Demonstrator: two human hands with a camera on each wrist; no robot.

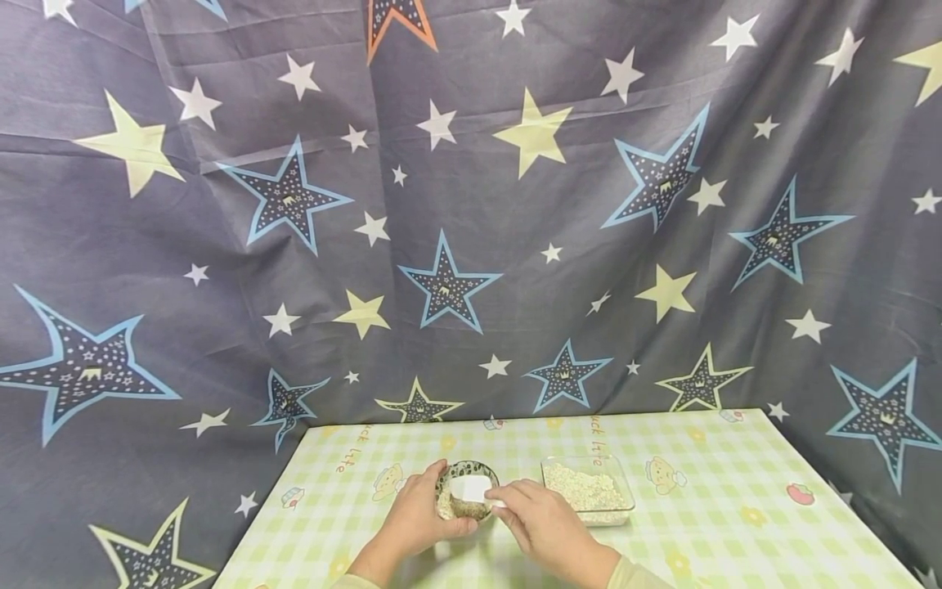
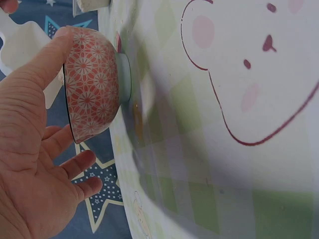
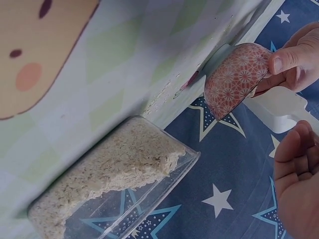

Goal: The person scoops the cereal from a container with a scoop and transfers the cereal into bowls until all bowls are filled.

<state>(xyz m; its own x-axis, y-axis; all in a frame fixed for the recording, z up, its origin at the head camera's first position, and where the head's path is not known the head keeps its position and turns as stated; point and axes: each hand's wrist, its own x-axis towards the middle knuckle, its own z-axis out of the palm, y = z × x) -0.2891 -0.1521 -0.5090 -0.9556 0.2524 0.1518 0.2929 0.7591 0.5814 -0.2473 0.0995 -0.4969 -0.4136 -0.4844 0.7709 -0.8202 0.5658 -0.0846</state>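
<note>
A small bowl (image 1: 443, 501) has a dark-patterned inside; its outside (image 2: 92, 84) is red with white flowers, on a pale foot. My left hand (image 1: 415, 517) holds it at the rim, thumb on the near side and fingers round the other. My right hand (image 1: 546, 523) pinches the handle of a white plastic scoop (image 3: 277, 108). The scoop's head is over the bowl's mouth and covers part of the inside. Pale flakes like oats show in the bowl beside the scoop.
To the right of the bowl stands a clear rectangular container (image 1: 631, 501) with rolled oats (image 3: 114, 164) heaped toward one side. Some stray flakes (image 3: 158, 97) lie on the green-checked tablecloth (image 1: 706, 499). A dark star-patterned curtain (image 1: 471, 204) hangs behind the table.
</note>
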